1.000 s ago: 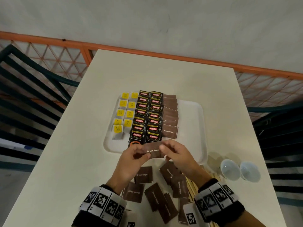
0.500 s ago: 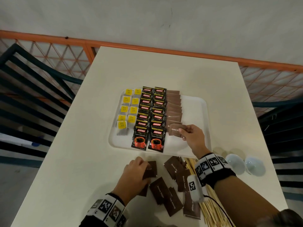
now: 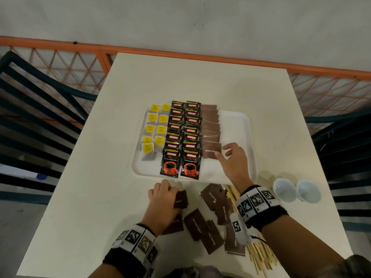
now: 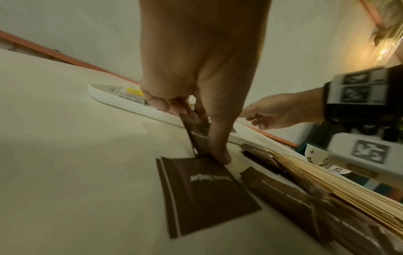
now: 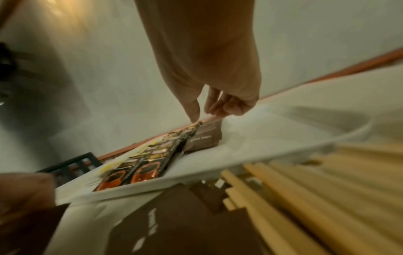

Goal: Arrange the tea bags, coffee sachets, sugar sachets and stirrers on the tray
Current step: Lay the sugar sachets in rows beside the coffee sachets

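Left hand (image 3: 163, 199) pinches a partly hidden brown sugar sachet (image 3: 181, 199); right hand (image 3: 233, 160), fingers loosely spread and empty, covers the tray (image 3: 246, 137) at 5 o'clock.

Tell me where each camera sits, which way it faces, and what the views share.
Head: looks down at the tray; left hand, right hand, both wrists show.
Left wrist: looks along the left hand pinching a brown sugar sachet.
Right wrist: looks along the right hand above the tray.
Shared: tray, sachets, wooden stirrers.
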`<move>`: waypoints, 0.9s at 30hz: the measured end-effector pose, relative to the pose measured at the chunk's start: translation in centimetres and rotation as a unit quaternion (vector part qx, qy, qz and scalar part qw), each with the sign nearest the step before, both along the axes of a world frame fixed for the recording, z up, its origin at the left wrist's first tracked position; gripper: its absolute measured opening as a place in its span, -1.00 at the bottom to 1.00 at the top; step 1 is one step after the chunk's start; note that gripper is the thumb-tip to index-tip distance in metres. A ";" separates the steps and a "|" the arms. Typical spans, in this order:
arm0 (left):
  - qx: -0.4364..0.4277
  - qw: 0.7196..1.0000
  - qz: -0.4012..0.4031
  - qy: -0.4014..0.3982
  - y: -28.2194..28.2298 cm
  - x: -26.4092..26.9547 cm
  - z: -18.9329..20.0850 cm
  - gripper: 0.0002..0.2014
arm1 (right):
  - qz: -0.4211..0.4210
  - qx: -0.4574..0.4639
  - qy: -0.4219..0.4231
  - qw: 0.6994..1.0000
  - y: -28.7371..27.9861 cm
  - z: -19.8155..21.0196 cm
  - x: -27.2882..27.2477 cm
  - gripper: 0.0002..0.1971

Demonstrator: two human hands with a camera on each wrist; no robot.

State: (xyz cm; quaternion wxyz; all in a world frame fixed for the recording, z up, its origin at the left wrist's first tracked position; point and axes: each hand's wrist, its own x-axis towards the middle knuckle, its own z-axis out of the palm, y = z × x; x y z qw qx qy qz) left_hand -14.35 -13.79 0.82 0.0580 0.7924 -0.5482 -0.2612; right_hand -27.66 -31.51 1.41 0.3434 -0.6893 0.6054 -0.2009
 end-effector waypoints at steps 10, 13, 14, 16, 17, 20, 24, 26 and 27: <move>-0.024 0.971 0.057 0.231 1.9 3.0 2.2 -0.76 | 0.158 0.071 0.260 0.950 8.8 1.5 -4.5 -0.44; 0.039 0.972 0.000 0.232 2.9 2.9 2.1 -0.58 | 0.156 0.052 0.319 0.934 9.8 0.8 -3.9 -0.32; 0.048 0.977 -0.027 0.204 3.1 2.7 1.7 -0.50 | 0.154 0.042 0.330 0.930 10.0 0.7 -3.7 -0.30; 0.044 0.986 -0.070 0.148 3.5 2.2 1.0 -0.45 | 0.154 0.033 0.332 0.930 10.2 0.6 -3.4 -0.30; 0.036 0.987 -0.084 0.133 3.6 2.1 0.8 -0.48 | 0.156 0.032 0.329 0.931 10.2 0.6 -3.3 -0.31; 0.031 0.989 -0.120 0.083 4.0 2.1 0.5 -0.60 | 0.160 0.044 0.321 0.932 9.9 0.8 -2.7 -0.35; 0.063 0.982 -0.168 0.062 3.6 2.5 0.5 -0.63 | 0.206 0.012 0.331 0.921 10.0 1.0 -1.6 -0.39; 0.071 0.977 -0.175 0.096 3.4 2.6 0.7 -0.67 | 0.256 -0.025 0.340 0.904 10.7 1.1 -0.9 -0.45; 0.070 0.976 -0.171 0.119 3.3 2.5 0.7 -0.67 | 0.280 -0.042 0.338 0.898 11.1 1.1 -0.6 -0.49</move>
